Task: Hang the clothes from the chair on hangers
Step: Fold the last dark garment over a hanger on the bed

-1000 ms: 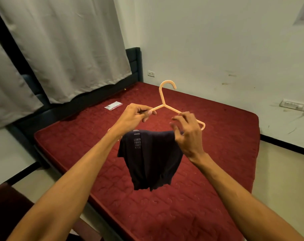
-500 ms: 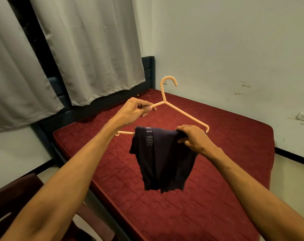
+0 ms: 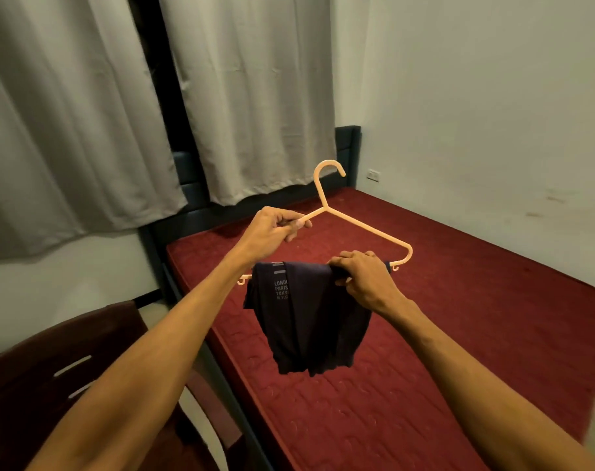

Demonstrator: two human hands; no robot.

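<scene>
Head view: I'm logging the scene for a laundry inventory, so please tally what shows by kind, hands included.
Hangers: 1, the peach hanger
Garments: 1, the dark garment over its bar
Hands: 2, left hand gripping the hanger, right hand on the garment
Chairs: 1, the chair
Mattresses: 1, the red mattress
Curtain panels: 2, the curtains
Total: 8

A bedroom at home.
Before me is a bed [image 3: 493, 300] with a red quilted mattress [image 3: 374, 419] and dark headboard [image 3: 348, 141]; pale curtains [image 3: 255, 96] hang behind it, a socket [image 3: 373, 175] sits on the plain wall [image 3: 493, 96], a brown chair [image 3: 34, 385] stands beside me.
</scene>
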